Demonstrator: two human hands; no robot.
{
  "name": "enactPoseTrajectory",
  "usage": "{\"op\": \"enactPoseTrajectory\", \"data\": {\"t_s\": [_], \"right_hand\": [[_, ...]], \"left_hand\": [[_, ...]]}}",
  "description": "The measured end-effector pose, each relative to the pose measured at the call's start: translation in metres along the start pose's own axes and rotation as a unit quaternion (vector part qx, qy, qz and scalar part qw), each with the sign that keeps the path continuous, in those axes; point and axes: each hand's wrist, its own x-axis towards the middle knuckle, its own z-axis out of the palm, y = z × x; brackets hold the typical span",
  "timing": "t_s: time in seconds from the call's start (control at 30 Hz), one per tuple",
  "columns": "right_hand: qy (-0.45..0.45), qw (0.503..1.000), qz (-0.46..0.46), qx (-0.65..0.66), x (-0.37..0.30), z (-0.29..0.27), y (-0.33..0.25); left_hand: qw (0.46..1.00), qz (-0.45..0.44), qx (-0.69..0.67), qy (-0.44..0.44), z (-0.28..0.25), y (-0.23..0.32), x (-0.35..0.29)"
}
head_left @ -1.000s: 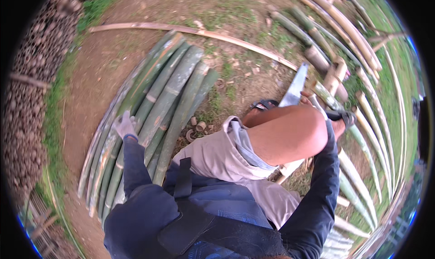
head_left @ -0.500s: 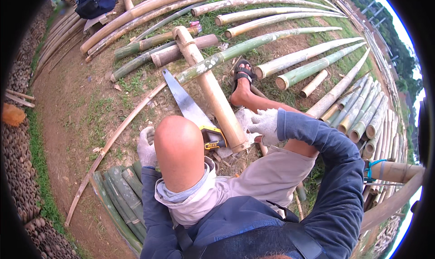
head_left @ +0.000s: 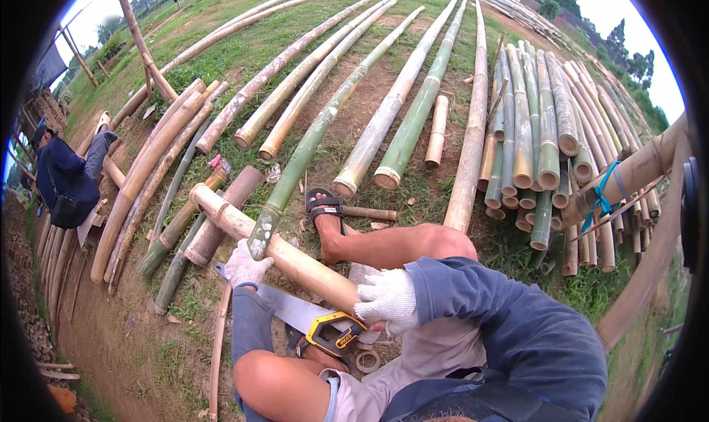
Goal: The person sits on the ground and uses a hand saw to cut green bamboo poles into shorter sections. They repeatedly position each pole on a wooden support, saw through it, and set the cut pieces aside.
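My left hand [head_left: 246, 265], in a white knit glove, closes round the near end of a long green bamboo pole [head_left: 314, 138]. The pole rests across a pale bamboo log [head_left: 295, 261] that slants down toward me. At the log's near end is my right hand [head_left: 388, 301], gloved too, with a bare thumb tip showing. Its fingers are curled, and what they hold, if anything, is hidden. Just below the log lies a handsaw with a yellow and black handle [head_left: 334, 333]; its blade [head_left: 289, 307] reaches left beneath my left forearm.
Long bamboo poles [head_left: 402, 112] fan out ahead across the grass. A stack of cut bamboo [head_left: 543, 138] lies at right, beside a post tied with blue cord [head_left: 604, 197]. Thick short bamboo pieces [head_left: 221, 219] lie at left. Farther left, a person in dark clothes [head_left: 65, 175] bends down.
My left hand has come from beside my knee to the green pole's end. The right hand has shifted onto the log's near end. The view has swung right and up.
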Motion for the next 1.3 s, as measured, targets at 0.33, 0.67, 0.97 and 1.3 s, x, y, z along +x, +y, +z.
{"op": "enactPoseTrajectory", "data": {"t_s": [0.33,0.67,0.97,1.3], "right_hand": [[0.053,0.994,0.053,-0.079,-0.011,0.006,0.016],[0.005,0.996,0.062,-0.065,-0.017,-0.006,0.016],[-0.057,0.992,0.084,-0.072,-0.003,-0.016,0.012],[-0.041,0.988,0.120,-0.086,-0.004,-0.018,0.018]], "left_hand": [[0.992,-0.103,-0.035,-0.056,-0.036,-0.080,-0.093],[0.888,-0.440,0.135,-0.001,-0.072,-0.290,-0.361],[0.960,-0.271,0.004,0.071,-0.099,-0.283,-0.353],[0.924,-0.264,0.007,-0.276,0.016,-0.298,-0.138]]}}
